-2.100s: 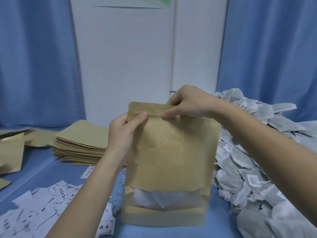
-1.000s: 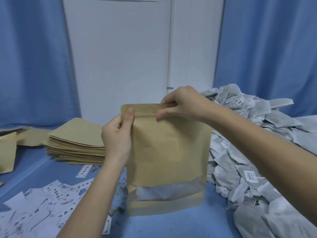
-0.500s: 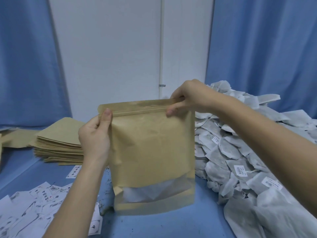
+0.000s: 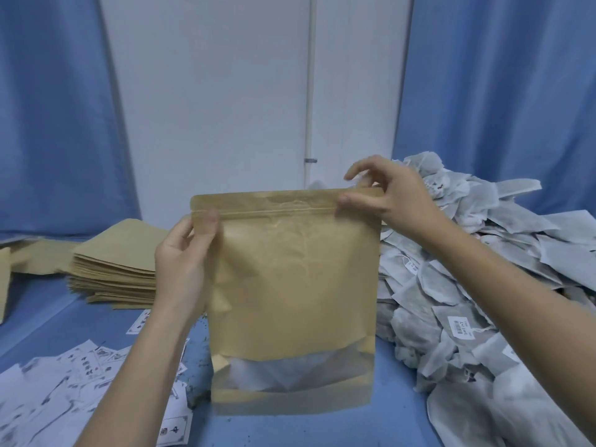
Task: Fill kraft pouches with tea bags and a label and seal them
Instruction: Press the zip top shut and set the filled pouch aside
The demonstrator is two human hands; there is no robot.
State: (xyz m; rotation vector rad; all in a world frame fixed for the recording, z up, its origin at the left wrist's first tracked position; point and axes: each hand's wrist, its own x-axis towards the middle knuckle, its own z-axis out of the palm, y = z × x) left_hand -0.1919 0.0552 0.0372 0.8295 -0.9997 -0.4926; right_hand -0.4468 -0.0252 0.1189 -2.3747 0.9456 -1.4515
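**One pouch held upright, contents blurred**

On the blue table (image 4: 403, 398), left of both grips, labels (image 4: 64, 375) and stacked pouches (image 4: 119, 269) lie uncounted. The left hand (image 4: 183, 256) and right hand (image 4: 393, 198) pinch one kraft pouch (image 4: 296, 285) at its top corners. Beyond the right grip, the tea bags (image 4: 483, 301) heap is cut off.

The table (image 4: 396, 424) has a blue top; on its far left side lies a neat stack of flat kraft pouches (image 4: 119, 272), with some loose ones beside it; at the near left lie scattered white labels (image 4: 64, 379); a big heap of tea bags (image 4: 483, 304) covers the right side.
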